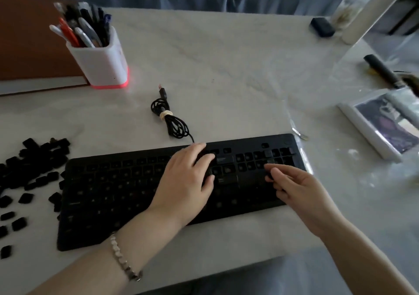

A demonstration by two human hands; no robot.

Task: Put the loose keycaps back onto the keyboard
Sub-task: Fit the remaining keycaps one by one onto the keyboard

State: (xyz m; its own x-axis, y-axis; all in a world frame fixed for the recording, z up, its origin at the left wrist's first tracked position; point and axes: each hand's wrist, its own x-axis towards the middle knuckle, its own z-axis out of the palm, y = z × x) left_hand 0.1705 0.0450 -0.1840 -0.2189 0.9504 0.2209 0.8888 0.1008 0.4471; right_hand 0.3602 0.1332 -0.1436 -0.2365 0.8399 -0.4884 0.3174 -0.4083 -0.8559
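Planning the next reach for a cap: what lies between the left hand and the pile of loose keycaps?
Head view: only the left part of the keyboard lies between the left hand and the loose keycaps.

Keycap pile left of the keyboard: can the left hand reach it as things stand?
Probably yes. The left hand rests on the keyboard right of its middle, holding nothing visible. The keycap pile lies on the table off the keyboard's left end. Nothing stands between them.

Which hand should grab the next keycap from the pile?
Left, probably. The pile of loose black plastic keycaps lies left of the black keyboard, nearer the left hand; the right hand is over the far number-pad end.
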